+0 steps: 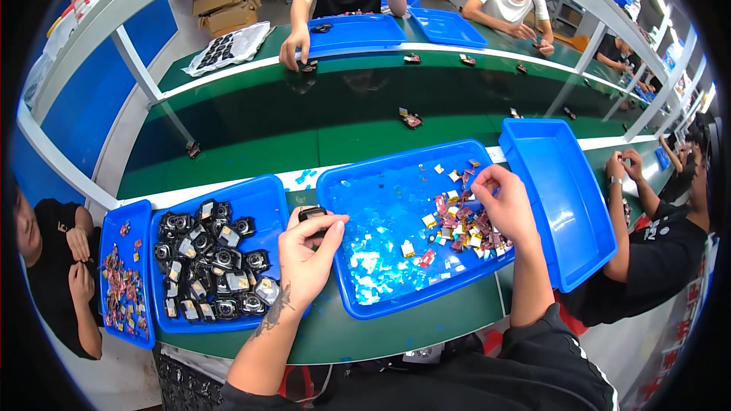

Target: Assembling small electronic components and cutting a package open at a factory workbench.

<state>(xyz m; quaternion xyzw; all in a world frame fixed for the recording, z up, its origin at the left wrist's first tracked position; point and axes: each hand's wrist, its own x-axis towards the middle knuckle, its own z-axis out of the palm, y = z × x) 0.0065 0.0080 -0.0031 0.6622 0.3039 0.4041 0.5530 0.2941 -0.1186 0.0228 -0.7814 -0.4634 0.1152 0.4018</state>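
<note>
My left hand (311, 250) is closed around a small black plastic housing (311, 214), held between the tray of black housings and the wide blue tray. Over the right part of the wide blue tray (352, 289) is my right hand (504, 199), thumb and fingertips pinched together. Whatever they may hold is too small to make out. Below it lies a heap of small red, yellow and white circuit-board parts (464, 227). Scraps of pale blue film (373, 278) cover the tray's left side. Many black camera-like housings (222, 259) fill the blue tray (266, 186) to the left.
A narrow blue tray (142, 217) with more small parts stands far left; another blue tray (560, 198) sits at right. Beyond runs a green conveyor belt (259, 133) carrying scattered small assemblies (410, 118). White metal posts (137, 65) frame it. Several people work around the line.
</note>
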